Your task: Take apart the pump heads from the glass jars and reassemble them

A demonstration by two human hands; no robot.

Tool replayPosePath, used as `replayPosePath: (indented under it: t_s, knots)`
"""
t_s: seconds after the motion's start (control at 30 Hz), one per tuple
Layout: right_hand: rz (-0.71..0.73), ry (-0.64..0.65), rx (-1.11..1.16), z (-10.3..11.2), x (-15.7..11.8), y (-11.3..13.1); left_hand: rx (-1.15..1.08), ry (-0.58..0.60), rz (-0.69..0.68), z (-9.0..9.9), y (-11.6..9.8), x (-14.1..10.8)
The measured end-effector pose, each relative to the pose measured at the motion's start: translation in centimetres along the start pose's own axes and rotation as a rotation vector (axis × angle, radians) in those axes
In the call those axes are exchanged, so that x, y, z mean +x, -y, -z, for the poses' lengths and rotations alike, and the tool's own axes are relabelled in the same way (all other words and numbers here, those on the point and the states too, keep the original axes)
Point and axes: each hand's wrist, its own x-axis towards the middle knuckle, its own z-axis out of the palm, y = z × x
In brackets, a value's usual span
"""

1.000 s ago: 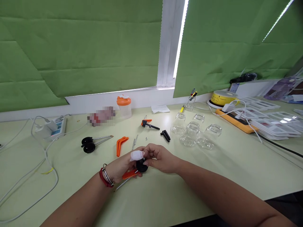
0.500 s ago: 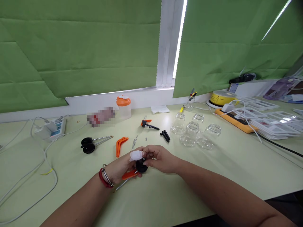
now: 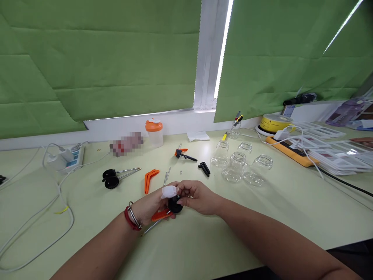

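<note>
My left hand, with a white wrap on its thumb, is closed around a black round part that has a metal rod and an orange lever. My right hand meets it from the right, thumb and fingers pinched at the top of the black part. Whether a small piece sits between those fingertips is hidden. Just beyond my hands lie thin metal pins, a tiny metal piece, loose orange levers and black handles.
Two black round parts with rods lie left; a black-and-orange assembly lies ahead. Several glass jars stand right, near a screwdriver in another jar. A power strip, white cables and an orange-lidded cup are around.
The view has shifted slightly, so everything sits a little further right and lower. Both hands keep the same hold on the black part. Something like another person's hand shows at the far right edge.
</note>
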Motion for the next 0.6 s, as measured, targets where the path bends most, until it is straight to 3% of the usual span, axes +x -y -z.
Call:
replayPosePath:
  t_s: [0.3, 0.6]
  knots:
    - [0.036, 0.038, 0.057, -0.14, -0.05, 0.3, 0.004, -0.032, 0.036, 0.14, 0.07, -0.22]
    - [0.012, -0.02, -0.041, -0.21, -0.06, 0.34, 0.028, -0.04, 0.061, 0.37, 0.3, -0.48]
